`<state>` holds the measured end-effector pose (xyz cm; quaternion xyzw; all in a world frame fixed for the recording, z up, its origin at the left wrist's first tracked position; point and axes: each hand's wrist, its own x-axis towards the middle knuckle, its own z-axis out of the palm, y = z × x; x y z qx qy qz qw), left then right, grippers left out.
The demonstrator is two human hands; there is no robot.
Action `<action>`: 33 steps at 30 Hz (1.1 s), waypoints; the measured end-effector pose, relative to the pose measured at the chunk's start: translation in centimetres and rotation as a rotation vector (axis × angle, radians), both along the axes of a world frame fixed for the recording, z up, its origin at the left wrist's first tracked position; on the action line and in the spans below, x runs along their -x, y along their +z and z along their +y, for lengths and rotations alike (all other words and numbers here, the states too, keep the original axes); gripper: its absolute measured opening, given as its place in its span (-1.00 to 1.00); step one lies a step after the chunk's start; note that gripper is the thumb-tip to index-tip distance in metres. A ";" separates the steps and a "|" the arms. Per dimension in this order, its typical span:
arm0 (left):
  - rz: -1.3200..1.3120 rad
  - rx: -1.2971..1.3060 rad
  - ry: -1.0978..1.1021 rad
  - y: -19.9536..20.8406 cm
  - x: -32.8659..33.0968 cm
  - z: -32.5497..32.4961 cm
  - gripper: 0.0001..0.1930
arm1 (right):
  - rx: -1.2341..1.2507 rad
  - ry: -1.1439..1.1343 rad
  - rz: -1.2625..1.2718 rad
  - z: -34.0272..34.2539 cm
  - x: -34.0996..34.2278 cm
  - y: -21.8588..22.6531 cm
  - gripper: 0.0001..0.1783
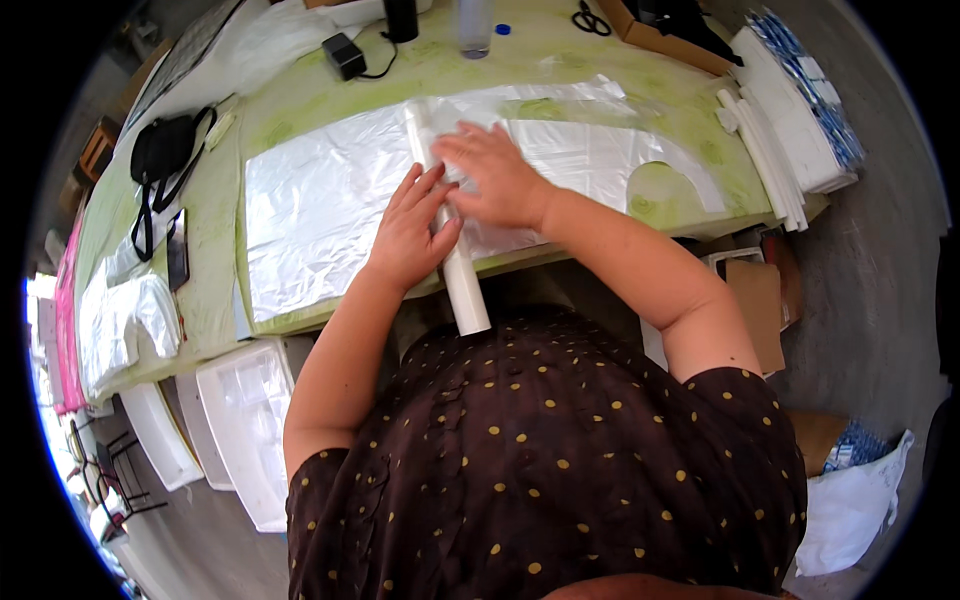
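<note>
A white roll or tube (pixel 465 285) lies across a thin, translucent white plastic bag (pixel 315 205) spread flat on the table. Its near end juts past the table's front edge toward me. My left hand (pixel 408 228) rests along the roll's left side, fingers stretched out and apart. My right hand (pixel 492 182) reaches over the roll from the right, slightly smeared by motion, its fingers extended and not wrapped round anything. Right of the roll, the plastic has a rounded cut-out (pixel 668 190) where the green tablecloth shows through.
Green cloth (pixel 700 115) covers the table. A black pouch (pixel 165 150), a phone (pixel 178 250) and folded white plastic (pixel 130 318) lie left. Farther back are a black adapter (pixel 345 57), a clear bottle (pixel 475 28) and scissors (pixel 590 20). White rolls (pixel 765 160) lie along the right edge.
</note>
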<state>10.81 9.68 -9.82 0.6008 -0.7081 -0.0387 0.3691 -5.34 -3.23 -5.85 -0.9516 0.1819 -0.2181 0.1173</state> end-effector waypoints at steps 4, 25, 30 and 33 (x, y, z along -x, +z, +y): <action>0.087 -0.071 0.070 -0.6 -0.3 1.9 -0.63 | -0.141 0.200 -0.013 4.2 -2.1 -0.7 -0.38; -0.033 -0.180 -0.143 2.1 -6.5 3.5 -0.61 | -0.082 0.234 -0.379 8.7 2.5 -1.0 -0.80; 0.003 0.180 0.267 2.0 -8.1 8.5 -0.84 | -0.235 0.099 -0.416 10.4 8.5 -1.7 -0.79; -0.099 0.072 0.170 4.6 -5.5 9.5 -0.82 | -0.275 0.085 -0.407 10.9 9.5 -2.5 -0.80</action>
